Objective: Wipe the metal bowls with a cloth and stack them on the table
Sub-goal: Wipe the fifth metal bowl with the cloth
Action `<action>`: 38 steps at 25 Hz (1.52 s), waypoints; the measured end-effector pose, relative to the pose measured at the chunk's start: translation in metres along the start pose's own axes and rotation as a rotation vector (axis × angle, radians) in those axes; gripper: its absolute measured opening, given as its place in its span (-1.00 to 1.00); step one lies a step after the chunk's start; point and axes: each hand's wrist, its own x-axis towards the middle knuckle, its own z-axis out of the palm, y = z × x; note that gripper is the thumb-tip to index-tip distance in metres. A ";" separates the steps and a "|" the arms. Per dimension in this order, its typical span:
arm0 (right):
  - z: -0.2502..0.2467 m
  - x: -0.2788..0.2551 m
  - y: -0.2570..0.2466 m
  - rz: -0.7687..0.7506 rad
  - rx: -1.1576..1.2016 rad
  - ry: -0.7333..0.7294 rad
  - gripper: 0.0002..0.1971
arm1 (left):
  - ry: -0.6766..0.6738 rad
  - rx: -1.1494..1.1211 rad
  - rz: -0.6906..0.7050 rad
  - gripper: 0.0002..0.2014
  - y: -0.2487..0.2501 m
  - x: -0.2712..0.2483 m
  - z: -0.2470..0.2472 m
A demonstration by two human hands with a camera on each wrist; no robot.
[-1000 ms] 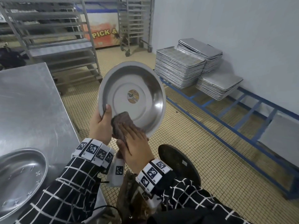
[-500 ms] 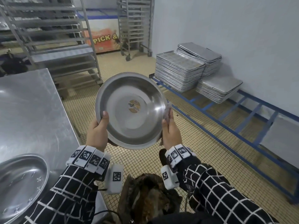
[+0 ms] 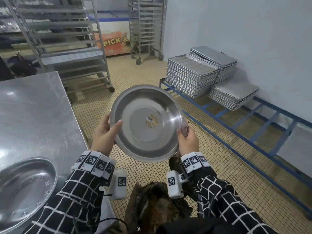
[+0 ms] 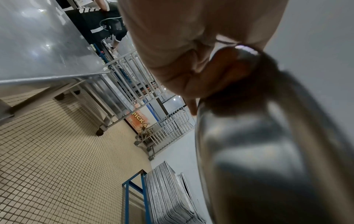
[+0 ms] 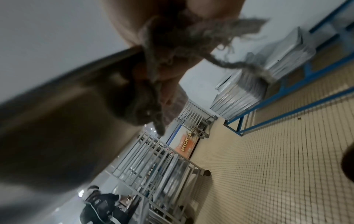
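Note:
A round metal bowl [image 3: 146, 123] with a small sticker at its centre is held up over the floor, its inside facing me. My left hand [image 3: 105, 132] grips its left rim, thumb over the edge. My right hand [image 3: 187, 139] holds the right rim with a brownish cloth [image 3: 184, 129] pinched against it. The wrist views show the bowl's underside [image 4: 268, 151] and the frayed cloth [image 5: 172, 50] under the right fingers. A second metal bowl [image 3: 23, 188] rests on the steel table [image 3: 33, 112] at the lower left.
Stacks of metal trays [image 3: 190, 76] sit on a blue frame [image 3: 244, 119] along the right wall. Wheeled tray racks [image 3: 67, 48] stand behind the table. A dark stool [image 3: 175, 163] and a crumpled brown cloth [image 3: 155, 208] lie below the bowl.
My right hand left the bowl's lower inside, where it pressed the cloth, and went to the right rim with the cloth. The bowl came lower and tilted flatter.

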 end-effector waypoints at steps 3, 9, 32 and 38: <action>0.014 -0.007 -0.002 0.074 0.077 0.126 -0.87 | -0.051 0.082 0.025 -0.35 -0.007 -0.008 0.010; 0.018 -0.020 -0.024 -0.042 0.105 0.133 -0.84 | -0.127 0.058 -0.032 -0.77 -0.006 -0.021 0.034; 0.023 -0.024 0.033 -0.688 -1.018 -0.380 -0.40 | 0.115 0.156 0.080 -0.86 0.008 -0.012 0.008; 0.053 -0.077 0.015 -0.842 -0.659 -0.430 -0.49 | 0.212 0.093 0.108 -0.80 0.017 -0.007 0.016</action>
